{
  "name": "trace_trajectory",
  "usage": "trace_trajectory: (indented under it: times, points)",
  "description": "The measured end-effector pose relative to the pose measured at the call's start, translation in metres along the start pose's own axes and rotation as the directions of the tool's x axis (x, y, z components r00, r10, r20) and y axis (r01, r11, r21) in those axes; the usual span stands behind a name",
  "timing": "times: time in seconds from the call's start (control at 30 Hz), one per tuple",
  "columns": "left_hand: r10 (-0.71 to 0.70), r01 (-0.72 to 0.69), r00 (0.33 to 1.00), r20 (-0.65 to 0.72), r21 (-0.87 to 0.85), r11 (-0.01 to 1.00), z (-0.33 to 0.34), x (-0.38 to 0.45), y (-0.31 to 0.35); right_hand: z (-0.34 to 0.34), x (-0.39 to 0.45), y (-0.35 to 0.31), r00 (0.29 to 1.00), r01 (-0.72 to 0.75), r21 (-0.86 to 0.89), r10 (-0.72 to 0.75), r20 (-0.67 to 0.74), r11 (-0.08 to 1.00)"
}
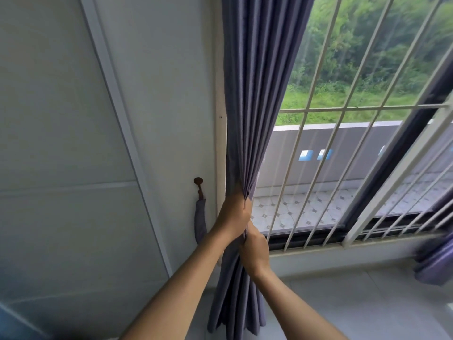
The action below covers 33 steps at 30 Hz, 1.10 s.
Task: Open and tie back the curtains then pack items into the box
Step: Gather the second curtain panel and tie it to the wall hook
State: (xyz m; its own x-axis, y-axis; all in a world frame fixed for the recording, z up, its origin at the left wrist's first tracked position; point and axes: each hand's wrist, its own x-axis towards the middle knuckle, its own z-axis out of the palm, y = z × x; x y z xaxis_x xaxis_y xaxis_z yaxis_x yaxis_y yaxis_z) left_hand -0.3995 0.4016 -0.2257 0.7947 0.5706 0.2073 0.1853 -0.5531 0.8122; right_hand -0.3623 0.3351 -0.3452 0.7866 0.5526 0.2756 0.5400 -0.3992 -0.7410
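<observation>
A grey-purple curtain [255, 94] hangs gathered into a narrow bunch at the window's left edge. My left hand [232, 214] grips the bunched folds from the left. Just below it, my right hand [255, 251] grips the same bunch from the right. On the wall to the left, a brown hook [199, 185] carries a hanging tie-back strap [200, 222] of the same fabric, apart from both hands. A second curtain [436, 263] shows at the far right edge. No box is in view.
White window bars [326, 133] cover the open glass, with a balcony and trees beyond. A white sill [318, 251] runs under the window. The white panelled wall [73, 143] fills the left side.
</observation>
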Motion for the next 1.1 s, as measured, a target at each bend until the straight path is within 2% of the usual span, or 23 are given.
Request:
trace_trajectory:
  times: [0.07, 0.3, 0.57, 0.67, 0.8, 1.1]
  points:
    - [0.016, -0.016, 1.0, 0.0, -0.007, 1.0, -0.002, 0.0, 0.0, -0.002, 0.0, 0.002, 0.999, -0.006, -0.048, 0.008, 0.035, 0.999]
    - [0.085, -0.085, 0.996, -0.018, -0.047, 0.995, 0.0, -0.006, -0.003, 0.004, -0.012, 0.001, 0.999, -0.041, -0.06, 0.04, -0.012, 0.997]
    - [0.113, -0.113, 0.993, -0.03, -0.027, 0.993, -0.002, -0.007, -0.008, -0.004, -0.014, -0.001, 0.986, -0.063, -0.312, 0.107, 0.127, 0.948]
    - [0.108, -0.11, 0.993, -0.037, -0.036, 0.993, 0.002, -0.007, -0.009, -0.004, -0.012, 0.008, 0.98, -0.019, -0.451, 0.105, 0.168, 0.892]
    - [0.087, -0.088, 0.996, -0.022, -0.009, 0.996, 0.007, -0.005, -0.01, -0.007, -0.014, 0.018, 0.965, 0.025, -0.554, 0.123, 0.23, 0.832]
    - [0.059, -0.056, 0.997, -0.042, 0.074, 0.996, 0.012, -0.006, -0.009, -0.018, -0.021, 0.015, 0.904, 0.097, -0.635, 0.199, 0.379, 0.767]
